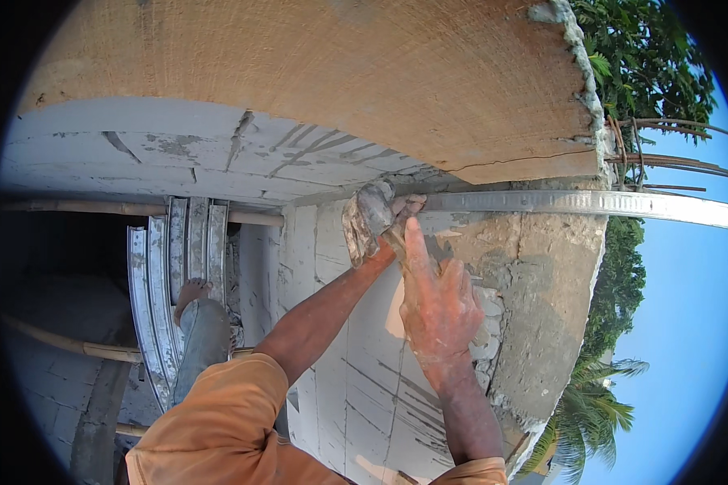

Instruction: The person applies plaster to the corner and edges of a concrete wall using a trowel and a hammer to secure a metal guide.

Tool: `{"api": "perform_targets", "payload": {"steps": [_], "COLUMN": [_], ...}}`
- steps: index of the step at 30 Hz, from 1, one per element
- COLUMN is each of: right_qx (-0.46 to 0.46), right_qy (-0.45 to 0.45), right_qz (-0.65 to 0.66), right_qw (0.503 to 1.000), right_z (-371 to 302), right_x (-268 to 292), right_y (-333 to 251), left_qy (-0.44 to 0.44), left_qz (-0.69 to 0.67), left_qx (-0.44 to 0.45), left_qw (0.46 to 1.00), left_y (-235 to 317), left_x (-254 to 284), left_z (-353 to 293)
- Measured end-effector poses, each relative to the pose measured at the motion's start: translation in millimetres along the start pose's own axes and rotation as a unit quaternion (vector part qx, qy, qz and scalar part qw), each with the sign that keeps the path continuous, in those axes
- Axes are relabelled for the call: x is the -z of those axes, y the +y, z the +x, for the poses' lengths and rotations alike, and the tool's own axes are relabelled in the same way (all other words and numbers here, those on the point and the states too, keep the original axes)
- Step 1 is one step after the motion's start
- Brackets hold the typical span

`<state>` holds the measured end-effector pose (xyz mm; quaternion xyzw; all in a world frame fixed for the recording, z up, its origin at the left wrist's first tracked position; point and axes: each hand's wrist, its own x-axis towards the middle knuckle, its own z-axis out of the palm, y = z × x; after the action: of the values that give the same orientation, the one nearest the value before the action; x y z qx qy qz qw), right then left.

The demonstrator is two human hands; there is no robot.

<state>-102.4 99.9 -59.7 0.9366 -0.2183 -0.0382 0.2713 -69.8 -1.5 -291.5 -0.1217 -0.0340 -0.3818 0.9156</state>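
At the centre of the frame the person's left hand (370,220), grey with mortar, has its grip clamped on the near end of a long metal straightedge (590,203), which runs from the middle of the picture out to the right edge, lying flat against the top of a block wall (364,388) just under the overhanging concrete slab (315,73). The right hand (438,307) sits just below and right of the left one, its grip apart: the index finger points up toward the straightedge's near end, the other fingers are loosely spread against the wall's patchy grey plaster (534,275). Whether the fingertip touches the metal cannot be told. A wooden handle shows between the two hands, mostly hidden. Both forearms rise from the lower edge out of orange sleeves (218,420).

At the left of the frame a stack of curved metal channels (174,275) stands on bamboo poles (81,347), with the person's bare foot (192,293) beside them. Rusty rebar (671,162) juts out at upper right, against trees and blue sky.
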Motion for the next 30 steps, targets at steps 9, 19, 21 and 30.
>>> {"api": "perform_targets", "payload": {"steps": [9, 19, 21, 30], "right_qx": [-0.069, -0.023, -0.055, 0.015], "right_qy": [-0.075, 0.006, -0.034, 0.025], "right_qz": [-0.058, -0.014, -0.046, 0.008], "right_qw": [0.993, 1.000, 0.997, 1.000], "right_z": [-3, -3, -7, -9], "right_x": [-8, -16, -21, 6], "right_y": [17, 20, 28, -5], "left_qy": [-0.016, 0.035, -0.054, 0.028], "left_qz": [0.541, 0.406, 0.636, 0.473], "left_qx": [-0.111, -0.037, -0.098, 0.020], "left_qw": [0.833, 0.913, 0.764, 0.880], "left_y": [-9, -2, -7, 11], "left_x": [-1, -2, 1, -13], "left_z": [2, 0, -8, 3]}}
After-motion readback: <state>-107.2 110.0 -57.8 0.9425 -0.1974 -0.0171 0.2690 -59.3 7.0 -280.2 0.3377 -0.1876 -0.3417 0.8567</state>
